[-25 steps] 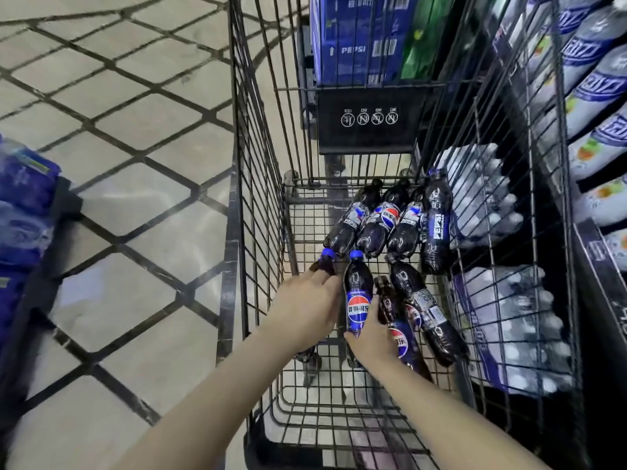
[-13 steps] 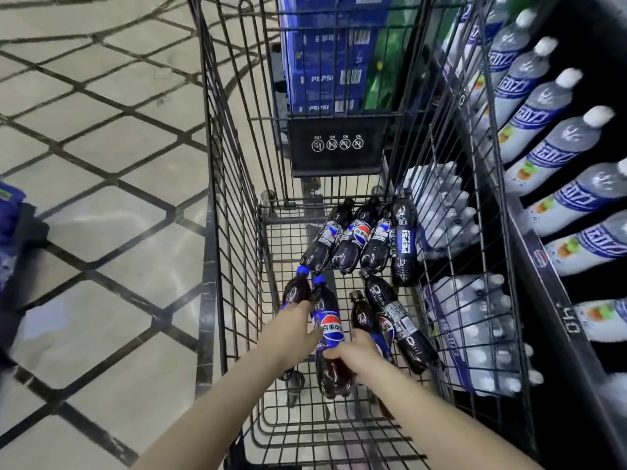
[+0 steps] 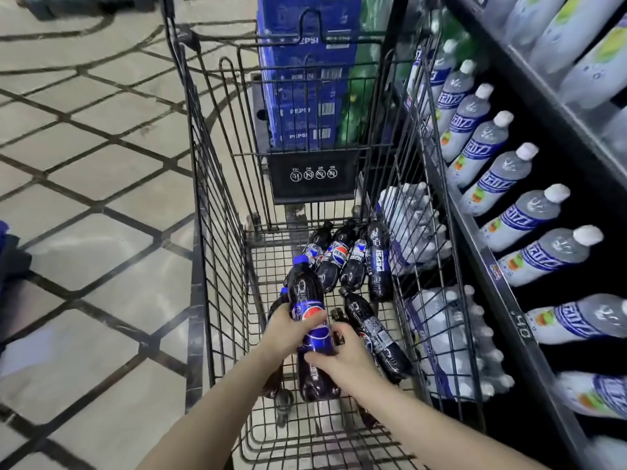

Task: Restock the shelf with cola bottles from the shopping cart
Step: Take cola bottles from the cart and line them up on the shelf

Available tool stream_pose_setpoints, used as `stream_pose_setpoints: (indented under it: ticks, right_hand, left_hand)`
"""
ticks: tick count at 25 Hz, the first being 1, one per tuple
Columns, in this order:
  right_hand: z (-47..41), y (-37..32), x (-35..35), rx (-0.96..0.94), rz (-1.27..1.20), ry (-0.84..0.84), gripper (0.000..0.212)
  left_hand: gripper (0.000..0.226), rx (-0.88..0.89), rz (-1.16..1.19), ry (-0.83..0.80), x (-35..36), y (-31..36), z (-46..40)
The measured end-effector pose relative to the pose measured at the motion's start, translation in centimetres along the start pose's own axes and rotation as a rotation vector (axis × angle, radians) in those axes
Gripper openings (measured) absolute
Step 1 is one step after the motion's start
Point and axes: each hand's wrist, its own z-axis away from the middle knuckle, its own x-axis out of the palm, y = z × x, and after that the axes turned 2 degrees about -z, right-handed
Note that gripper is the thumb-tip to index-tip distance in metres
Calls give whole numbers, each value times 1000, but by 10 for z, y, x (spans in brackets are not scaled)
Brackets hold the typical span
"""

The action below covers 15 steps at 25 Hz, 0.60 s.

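Both hands grip one Pepsi bottle (image 3: 310, 320), left hand (image 3: 288, 329) at the label, right hand (image 3: 342, 359) lower. Its cap points away, up. The shelf (image 3: 502, 286) lies to the right.

Beige floor tiles (image 3: 101, 184) with dark diagonal joints fill the left side. Beyond the cart's far end stands a stack of blue Pepsi cartons (image 3: 305, 89), with green packaging (image 3: 359, 96) just beside it on the right. Shrink-wrapped packs of white-capped bottles (image 3: 444, 337) sit low behind the cart's right wall. A dark blue object (image 3: 10, 259) touches the left edge.
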Motion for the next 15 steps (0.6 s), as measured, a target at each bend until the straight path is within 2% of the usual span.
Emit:
stream_pose_setpoints:
  ticks: [4, 7, 11, 15]
  right_hand:
    - [6, -5, -9, -111, 113, -41, 52]
    - [-14, 11, -17, -99, 217, 33, 50]
    - [-55, 52, -29, 17, 496, 188, 66]
    - [-73, 75, -29, 160, 630, 145, 93]
  left_hand:
    - [38, 1, 122, -3, -6, 1, 0]
    - [29, -1, 145, 5, -11, -10, 0]
    - [27, -17, 134, -22, -13, -35, -2]
    - [49, -46, 141, -58, -9, -56, -2]
